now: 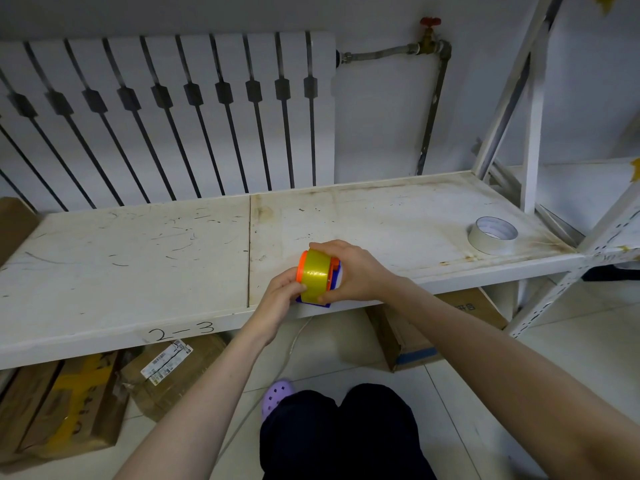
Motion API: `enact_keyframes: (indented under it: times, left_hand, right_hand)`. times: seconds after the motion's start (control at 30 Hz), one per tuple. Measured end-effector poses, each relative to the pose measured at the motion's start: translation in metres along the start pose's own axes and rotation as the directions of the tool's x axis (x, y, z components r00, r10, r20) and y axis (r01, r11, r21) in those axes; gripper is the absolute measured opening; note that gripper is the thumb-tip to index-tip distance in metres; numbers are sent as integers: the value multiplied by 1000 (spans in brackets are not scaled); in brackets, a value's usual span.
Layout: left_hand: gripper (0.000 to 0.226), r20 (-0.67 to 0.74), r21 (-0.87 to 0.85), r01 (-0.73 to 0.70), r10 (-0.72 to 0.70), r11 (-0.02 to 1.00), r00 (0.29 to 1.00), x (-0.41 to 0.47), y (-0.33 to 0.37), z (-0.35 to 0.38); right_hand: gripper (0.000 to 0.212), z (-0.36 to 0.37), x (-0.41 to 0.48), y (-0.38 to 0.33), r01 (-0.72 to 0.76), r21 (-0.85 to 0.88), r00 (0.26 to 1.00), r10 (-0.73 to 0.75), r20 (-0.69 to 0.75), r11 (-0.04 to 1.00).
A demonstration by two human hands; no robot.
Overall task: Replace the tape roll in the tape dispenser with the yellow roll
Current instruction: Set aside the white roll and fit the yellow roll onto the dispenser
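Observation:
The yellow roll (314, 276) sits on the orange hub of the tape dispenser (335, 271), whose blue body shows below and to the right. Both are held just above the front edge of the white shelf (138, 258). My left hand (282, 295) grips the roll from the lower left, thumb on its yellow face. From the right and over the top, my right hand (353, 271) wraps the dispenser. A white tape roll (492, 235) lies flat at the shelf's far right.
A radiator (173, 112) and a pipe with a red valve (430, 29) stand behind the shelf. Shelf uprights (533, 133) rise at the right. Cardboard boxes (79, 403) lie under the shelf. My knees and a purple shoe (277, 396) are below.

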State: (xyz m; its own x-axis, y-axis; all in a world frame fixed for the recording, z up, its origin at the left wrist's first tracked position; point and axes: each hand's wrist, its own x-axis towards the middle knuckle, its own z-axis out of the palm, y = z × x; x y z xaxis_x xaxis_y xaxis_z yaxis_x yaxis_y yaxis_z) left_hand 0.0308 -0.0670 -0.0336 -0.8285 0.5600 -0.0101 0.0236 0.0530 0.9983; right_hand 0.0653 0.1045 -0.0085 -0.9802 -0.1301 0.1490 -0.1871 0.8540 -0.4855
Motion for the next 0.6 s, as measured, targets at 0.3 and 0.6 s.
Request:
enact_keyframes:
  times: [0.3,0.6]
  left_hand:
    - [29,-19,69,10,-9,998,1000,-3,3,2]
    - [22,-178,63,85,-73,994,981,0,19,3]
  right_hand:
    - [92,-3,-1,1,-111,104,994,108,33,988]
    - [90,-2,-1,-2,-194,276,981,190,44,941]
